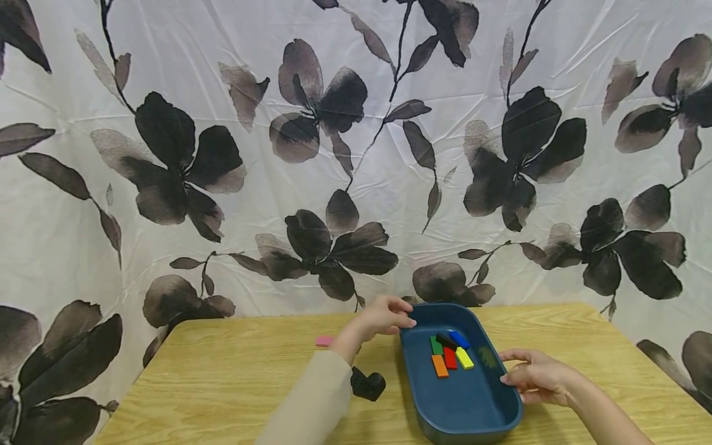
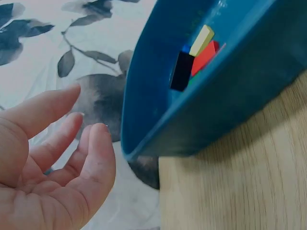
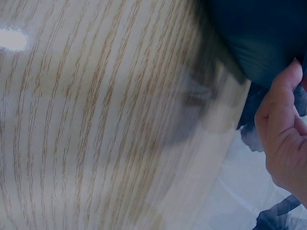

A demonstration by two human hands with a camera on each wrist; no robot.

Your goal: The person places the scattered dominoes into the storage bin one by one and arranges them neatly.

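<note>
A dark blue plastic bin [image 1: 461,414] with rounded corners stands on the table. Inside it lie several small flat blocks: orange [image 1: 439,366], red [image 1: 450,358], yellow [image 1: 464,358], green [image 1: 436,345], blue [image 1: 459,339] and black [image 1: 445,340]. My left hand [image 1: 384,316] is by the far left corner of the bin; the left wrist view shows its fingers loosely bent, with a gap between them and the rim. My right hand [image 1: 536,376] holds the right side of the bin, thumb tip at the rim and fingers against the outer wall.
On the wooden table [image 1: 233,377], left of the bin, is a black lumpy object [image 1: 368,384], partly behind my left sleeve [image 1: 311,402]. A pink block [image 1: 324,341] lies farther back. A white cloth with dark flowers [image 1: 417,204] hangs behind the table.
</note>
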